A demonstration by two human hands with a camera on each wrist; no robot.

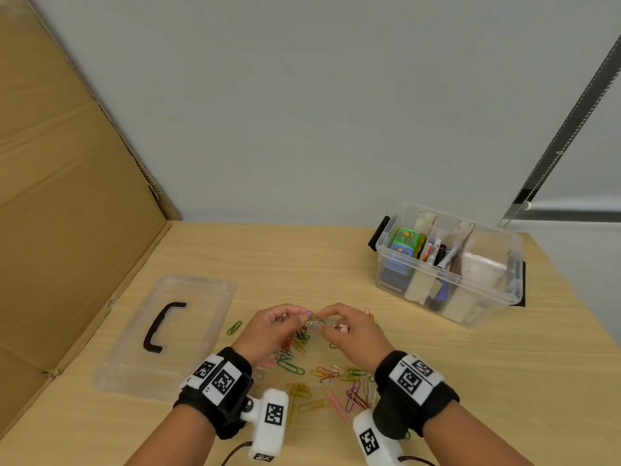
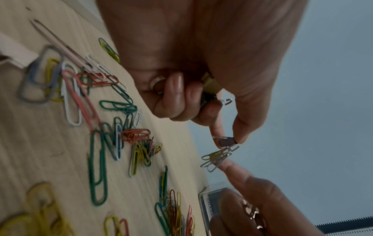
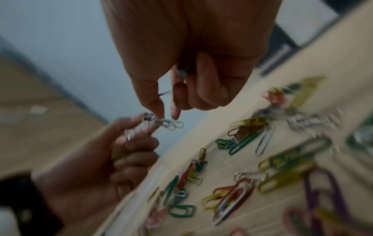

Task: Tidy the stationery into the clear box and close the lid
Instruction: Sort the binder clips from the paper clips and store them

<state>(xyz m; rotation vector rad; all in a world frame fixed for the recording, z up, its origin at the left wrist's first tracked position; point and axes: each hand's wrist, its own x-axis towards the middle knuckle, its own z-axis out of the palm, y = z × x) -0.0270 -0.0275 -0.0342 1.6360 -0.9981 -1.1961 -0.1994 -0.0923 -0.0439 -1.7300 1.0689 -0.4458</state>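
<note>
No legible text anywhere
Print on the markers [image 1: 433,250] in the clear plastic box [image 1: 450,290] and on the small clear case [image 2: 210,207] is too blurred to read

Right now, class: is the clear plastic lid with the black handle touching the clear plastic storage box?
Apart. The head view shows the lid lying flat at the table's left, with bare wooden tabletop between it and the box at the right.

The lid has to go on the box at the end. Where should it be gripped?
By the black handle on top of the clear lid, reached from above. The lid lies flat on the table, handle up, and its raised arch leaves room for fingers underneath.
</note>
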